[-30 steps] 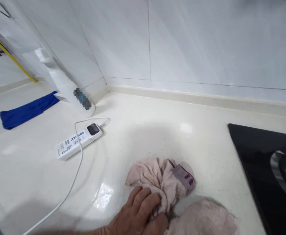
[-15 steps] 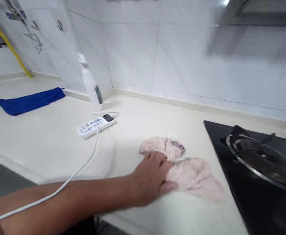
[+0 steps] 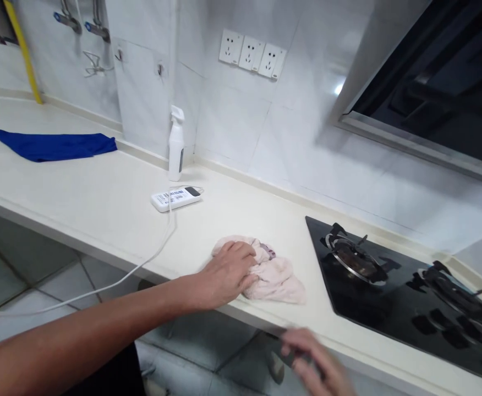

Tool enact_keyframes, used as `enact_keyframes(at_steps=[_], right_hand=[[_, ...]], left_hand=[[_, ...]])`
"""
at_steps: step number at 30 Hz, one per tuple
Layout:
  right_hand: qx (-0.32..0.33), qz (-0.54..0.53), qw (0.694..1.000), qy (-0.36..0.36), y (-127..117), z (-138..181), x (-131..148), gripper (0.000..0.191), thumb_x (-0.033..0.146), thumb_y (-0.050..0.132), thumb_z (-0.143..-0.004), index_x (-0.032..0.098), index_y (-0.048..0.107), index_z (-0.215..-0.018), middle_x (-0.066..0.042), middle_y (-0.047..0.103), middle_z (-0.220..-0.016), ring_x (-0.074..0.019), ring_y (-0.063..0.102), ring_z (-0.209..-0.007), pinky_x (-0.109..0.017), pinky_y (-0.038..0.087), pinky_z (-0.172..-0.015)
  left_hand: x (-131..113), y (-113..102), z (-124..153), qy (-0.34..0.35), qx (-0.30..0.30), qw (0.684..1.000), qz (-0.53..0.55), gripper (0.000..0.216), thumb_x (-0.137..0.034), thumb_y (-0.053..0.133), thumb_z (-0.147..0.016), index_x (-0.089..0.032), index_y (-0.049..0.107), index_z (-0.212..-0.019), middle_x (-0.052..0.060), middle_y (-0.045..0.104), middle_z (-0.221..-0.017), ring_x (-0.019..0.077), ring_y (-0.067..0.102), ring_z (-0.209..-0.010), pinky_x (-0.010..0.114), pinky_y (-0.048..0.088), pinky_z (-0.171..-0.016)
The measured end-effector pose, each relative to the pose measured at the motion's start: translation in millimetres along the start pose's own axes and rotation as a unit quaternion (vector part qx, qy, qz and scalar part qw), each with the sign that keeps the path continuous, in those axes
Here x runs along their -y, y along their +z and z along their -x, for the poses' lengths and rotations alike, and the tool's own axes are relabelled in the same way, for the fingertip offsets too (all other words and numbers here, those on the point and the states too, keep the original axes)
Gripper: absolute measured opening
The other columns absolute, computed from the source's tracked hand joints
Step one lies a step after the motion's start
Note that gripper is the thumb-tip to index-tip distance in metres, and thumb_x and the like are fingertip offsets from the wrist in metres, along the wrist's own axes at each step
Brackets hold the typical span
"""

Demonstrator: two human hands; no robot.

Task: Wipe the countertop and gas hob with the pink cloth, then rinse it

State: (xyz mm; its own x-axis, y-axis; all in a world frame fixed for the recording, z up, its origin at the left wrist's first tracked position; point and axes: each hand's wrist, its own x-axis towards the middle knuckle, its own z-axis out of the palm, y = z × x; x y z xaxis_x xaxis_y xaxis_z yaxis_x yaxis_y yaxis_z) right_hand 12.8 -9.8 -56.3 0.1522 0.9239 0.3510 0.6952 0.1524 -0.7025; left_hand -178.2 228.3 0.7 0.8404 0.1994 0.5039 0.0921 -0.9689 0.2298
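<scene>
My left hand (image 3: 228,270) lies on a crumpled pink cloth (image 3: 276,278) near the front edge of the cream counter (image 3: 100,203), its fingers curled over the cloth's left part. My forearm reaches in from the lower left. My right hand (image 3: 317,366) hovers low at the bottom, in front of the counter edge. It is smeared by motion, and a dark shape at its fingers cannot be made out.
A black gas hob (image 3: 389,291) sits just right of the cloth. A white power strip (image 3: 175,198) trails its cable (image 3: 142,264) off the counter edge. A white spray bottle (image 3: 176,144) stands in the corner, a blue cloth (image 3: 55,146) lies far left, and wall sockets (image 3: 251,53) are above.
The view has pulled back and up, showing the hob, sockets and floor. My left hand stays on the pink cloth, now bunched closer together. My right hand has come into view at the bottom.
</scene>
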Motion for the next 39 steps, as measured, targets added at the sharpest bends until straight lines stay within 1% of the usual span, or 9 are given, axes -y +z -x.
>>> enact_keyframes(at_steps=[4, 8, 12, 16, 20, 27, 32, 36, 39], right_hand=[[-0.229, 0.218, 0.945, 0.083, -36.0, -23.7, -31.7, 0.038, 0.059, 0.053, -0.100, 0.030, 0.077, -0.108, -0.014, 0.073, -0.114, -0.0344, 0.065, -0.104, -0.054, 0.055, -0.091], [-0.144, 0.233, 0.958, 0.082, -15.5, -49.2, -28.3, 0.039, 0.061, 0.057, -0.097, 0.030, 0.075, -0.109, -0.013, 0.069, -0.121, -0.0341, 0.059, -0.109, -0.056, 0.049, -0.096], [-0.094, -0.036, 0.993, 0.055, 7.1, -57.2, 5.4, 0.037, 0.059, 0.057, -0.100, 0.027, 0.066, -0.116, -0.008, 0.068, -0.118, -0.0252, 0.061, -0.108, -0.041, 0.051, -0.093], [-0.090, -0.248, 0.964, 0.041, 8.7, -65.0, 30.9, 0.035, 0.059, 0.065, -0.097, 0.025, 0.061, -0.102, -0.005, 0.069, -0.102, -0.0200, 0.064, -0.091, -0.031, 0.052, -0.078], [-0.226, -0.344, 0.911, -0.012, 5.7, -75.8, 46.4, 0.032, 0.053, 0.073, -0.093, 0.027, 0.056, -0.099, -0.011, 0.069, -0.132, -0.0257, 0.069, -0.115, -0.038, 0.057, -0.091], [-0.295, -0.062, 0.951, -0.070, 3.2, -48.9, 68.4, 0.008, 0.036, 0.061, -0.103, 0.028, 0.061, -0.105, -0.010, 0.073, -0.133, -0.0250, 0.067, -0.128, -0.042, 0.055, -0.104], [-0.273, 0.109, 0.956, 0.003, -12.5, -13.9, 63.9, 0.021, 0.037, 0.060, -0.102, 0.030, 0.064, -0.121, -0.008, 0.075, -0.129, -0.0243, 0.074, -0.113, -0.035, 0.060, -0.087], [-0.287, 0.115, 0.951, 0.019, -12.0, 0.2, 65.2, 0.019, 0.040, 0.060, -0.101, 0.028, 0.067, -0.114, -0.008, 0.077, -0.112, -0.0239, 0.076, -0.098, -0.033, 0.060, -0.079], [-0.253, -0.003, 0.967, -0.024, 7.4, -4.8, 78.2, 0.014, 0.038, 0.060, -0.101, 0.027, 0.064, -0.109, -0.009, 0.075, -0.118, -0.0239, 0.072, -0.111, -0.035, 0.058, -0.092]], left_hand=[[-7.4, 7.7, 2.1, 0.013, -0.012, 0.994, 0.103, 0.016, -0.027, 0.046, -0.105, -0.018, 0.058, -0.111, 0.009, 0.065, -0.107, 0.0224, 0.059, -0.100, 0.036, 0.047, -0.091], [-18.7, 3.6, 9.6, -0.031, -0.027, 0.984, 0.174, 0.021, -0.031, 0.045, -0.104, -0.019, 0.057, -0.115, 0.009, 0.066, -0.112, 0.0237, 0.061, -0.104, 0.039, 0.048, -0.095], [-31.3, -12.8, 20.0, -0.077, -0.013, 0.951, 0.298, 0.028, -0.039, 0.043, -0.106, -0.020, 0.055, -0.123, 0.005, 0.066, -0.107, 0.0195, 0.062, -0.094, 0.034, 0.049, -0.088], [-43.4, -26.2, 28.8, -0.157, -0.055, 0.809, 0.564, 0.032, -0.050, 0.059, -0.101, -0.023, 0.051, -0.114, -0.001, 0.061, -0.094, 0.0134, 0.059, -0.079, 0.025, 0.048, -0.072], [-53.6, -13.5, 39.5, -0.219, -0.012, 0.655, 0.723, 0.044, -0.045, 0.074, -0.092, -0.024, 0.051, -0.123, 0.005, 0.069, -0.112, 0.0180, 0.069, -0.096, 0.031, 0.055, -0.088], [-51.3, 33.0, 56.9, -0.163, 0.134, 0.691, 0.692, 0.059, -0.053, 0.078, -0.087, -0.019, 0.064, -0.133, 0.009, 0.075, -0.113, 0.0271, 0.068, -0.114, 0.041, 0.051, -0.106], [-39.5, 33.3, 63.8, -0.189, 0.080, 0.760, 0.616, 0.052, -0.056, 0.075, -0.088, -0.014, 0.072, -0.118, 0.010, 0.075, -0.113, 0.0271, 0.066, -0.109, 0.038, 0.051, -0.099], [-43.8, 28.3, 73.7, -0.188, 0.061, 0.824, 0.531, 0.045, -0.052, 0.070, -0.091, -0.015, 0.074, -0.115, 0.011, 0.075, -0.115, 0.0294, 0.065, -0.113, 0.040, 0.051, -0.102], [-50.6, 38.2, 81.6, -0.201, 0.053, 0.804, 0.557, 0.052, -0.054, 0.070, -0.092, -0.014, 0.070, -0.126, 0.012, 0.075, -0.123, 0.0307, 0.067, -0.119, 0.043, 0.053, -0.105]])
